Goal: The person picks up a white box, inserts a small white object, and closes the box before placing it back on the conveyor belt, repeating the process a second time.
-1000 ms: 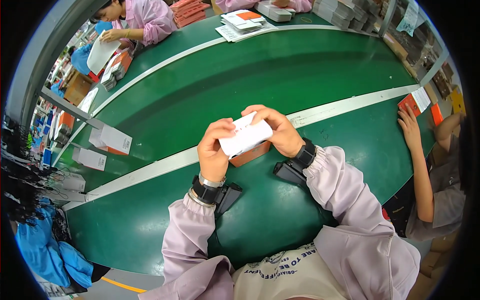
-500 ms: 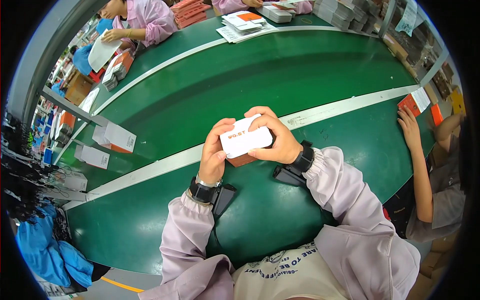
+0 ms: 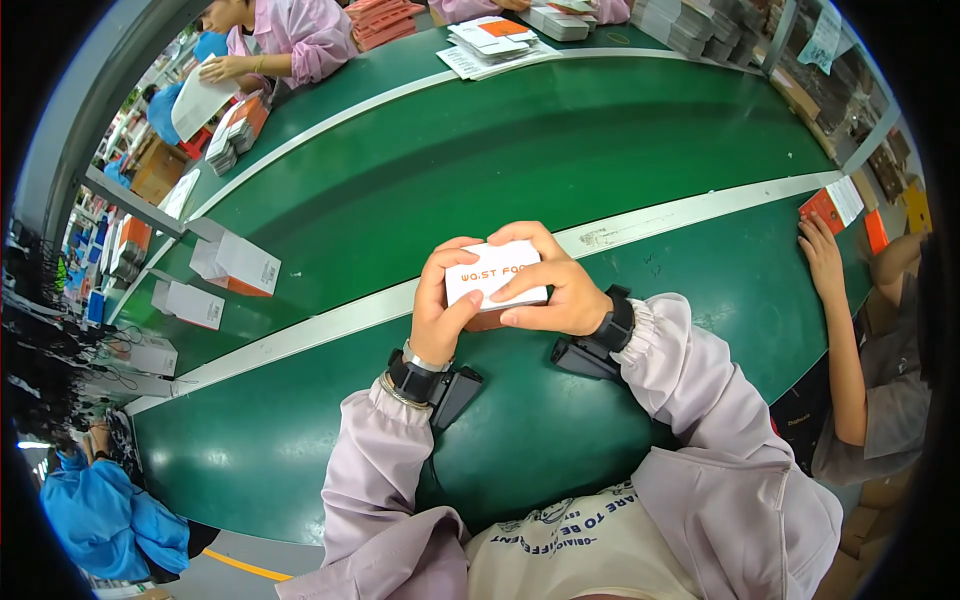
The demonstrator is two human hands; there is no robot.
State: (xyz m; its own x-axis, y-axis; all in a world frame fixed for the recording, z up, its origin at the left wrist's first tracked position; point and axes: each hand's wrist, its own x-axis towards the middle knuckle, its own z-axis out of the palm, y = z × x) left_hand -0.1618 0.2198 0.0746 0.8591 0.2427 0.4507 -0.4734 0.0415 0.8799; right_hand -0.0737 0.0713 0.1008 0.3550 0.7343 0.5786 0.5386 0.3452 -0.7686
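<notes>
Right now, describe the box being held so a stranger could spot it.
On the green conveyor table, look at its near edge, where the left hand and right hand meet. Between them is a small white box with orange lettering, the only box lifted off the belt.

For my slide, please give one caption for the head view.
Both hands, left hand and right hand, hold a small white box above the green conveyor table.

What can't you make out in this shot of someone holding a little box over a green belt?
Head view only:
- Underside of the white box: hidden by the left hand and right hand wrapped round it; only a sliver of orange shows below.
- Whether the box is sealed: its flaps are covered by fingers.
- Black wrist devices: shape partly hidden by the sleeves.
- Stacks at the far belt edge: too small, bent by the lens.
</notes>
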